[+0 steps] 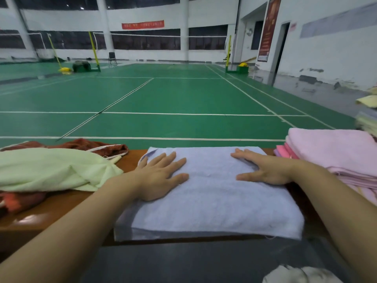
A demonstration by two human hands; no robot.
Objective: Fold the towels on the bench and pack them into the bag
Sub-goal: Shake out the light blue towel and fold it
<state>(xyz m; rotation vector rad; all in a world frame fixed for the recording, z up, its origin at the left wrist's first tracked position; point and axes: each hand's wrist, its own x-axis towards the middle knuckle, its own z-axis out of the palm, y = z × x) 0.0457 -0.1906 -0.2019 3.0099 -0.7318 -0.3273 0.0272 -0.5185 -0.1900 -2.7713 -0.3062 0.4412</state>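
Head view: had both the left hand (161, 176) and right hand (265, 170) flat, fingers spread, pressing the folded pale-blue towel (214, 201) on the wooden bench (61, 205), looked soft and floppy, probably best scooped up by its side edges.

an indoor badminton hall. green court floor (173, 94) with white lines, nets (155, 35) on yellow posts (93, 48), a red banner (142, 24) on the wall.
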